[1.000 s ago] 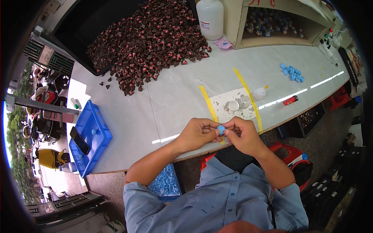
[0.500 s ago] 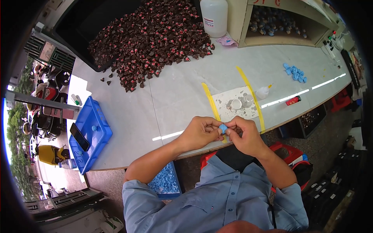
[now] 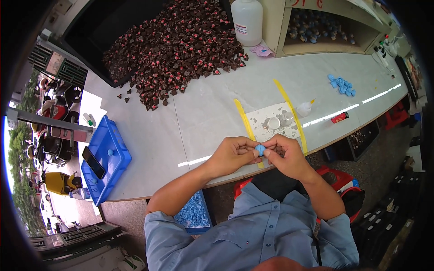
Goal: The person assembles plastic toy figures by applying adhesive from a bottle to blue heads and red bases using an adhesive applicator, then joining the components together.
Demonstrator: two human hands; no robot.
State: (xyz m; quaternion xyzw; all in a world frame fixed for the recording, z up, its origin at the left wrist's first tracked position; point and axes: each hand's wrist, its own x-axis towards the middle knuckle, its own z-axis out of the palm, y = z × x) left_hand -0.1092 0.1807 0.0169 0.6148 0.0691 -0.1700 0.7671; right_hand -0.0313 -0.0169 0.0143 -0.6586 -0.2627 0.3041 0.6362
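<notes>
A small rounded light-blue piece (image 3: 260,150) is pinched between both hands, just above the table's near edge. My left hand (image 3: 233,156) grips its left side with thumb and fingertips. On its other side, the thumb and fingers of my right hand (image 3: 286,156) are closed on the same piece. Just beyond the hands lies a stained white sheet (image 3: 264,128) between two yellow tape strips. Two small round cups, one a white cup (image 3: 274,123), stand on the sheet. To their right is a small white squeeze bottle (image 3: 304,108) with a yellow tip.
A large heap of dark pieces with red spots (image 3: 181,54) spills from a black bin at the back left. A blue tray (image 3: 122,149) holding a phone (image 3: 93,162) sits left. Several blue pieces (image 3: 342,86) lie right, near a red lighter (image 3: 340,117). A white jug (image 3: 247,22) stands behind.
The blue piece looks slightly turned between the fingertips. Both hands stay in nearly the same place, still pinching it.
</notes>
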